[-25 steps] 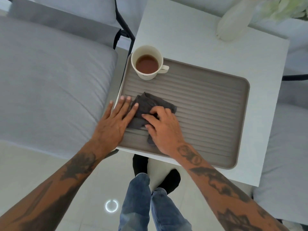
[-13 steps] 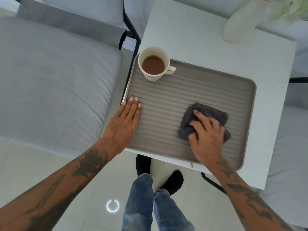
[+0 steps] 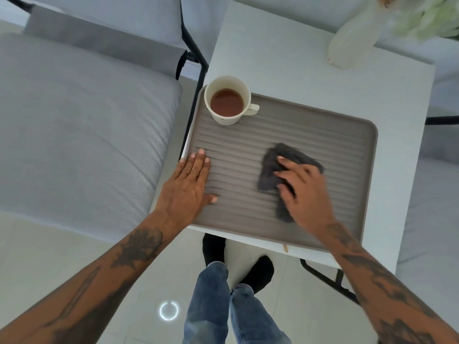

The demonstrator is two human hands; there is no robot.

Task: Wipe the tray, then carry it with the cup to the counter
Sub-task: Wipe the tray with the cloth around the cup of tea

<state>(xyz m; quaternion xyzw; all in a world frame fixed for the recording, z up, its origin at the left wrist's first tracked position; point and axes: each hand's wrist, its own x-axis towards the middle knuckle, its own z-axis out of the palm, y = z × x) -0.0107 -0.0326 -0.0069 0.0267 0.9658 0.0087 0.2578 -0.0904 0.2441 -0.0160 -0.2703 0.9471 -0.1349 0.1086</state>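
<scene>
Nearest the body, at the tray's near left corner, the left hand point(image 3: 188, 184) lies flat with straight fingers, palm pressing the rim and gripping nothing. That is good bracing: the grey ridged rectangular tray point(image 3: 347, 145) overhangs the white square side table point(image 3: 285, 58) on its left edge, so steady downward weight there should stop it sliding or tipping under the strokes.

Just right of it, mid-tray, the right hand point(image 3: 303, 187) presses a crumpled dark grey cloth point(image 3: 273, 170) onto the ridges, its fingers spread and slightly bent over the fabric; blur hides whether they pinch it or only bear down on it. Wiping along the grooves rather than across them would likely lift residue better, and bunching the cloth thicker would help it reach between ridges.

Farther off, in the tray's far left corner, stands the cream cup point(image 3: 227, 100) of brown drink, handle pointing right, well apart from the cloth. It looks fairly full, so strokes nearing that corner should slow and stop short of its base.

Beyond, a white vase point(image 3: 347, 43) sits at the table's far edge, clear of the work.
</scene>
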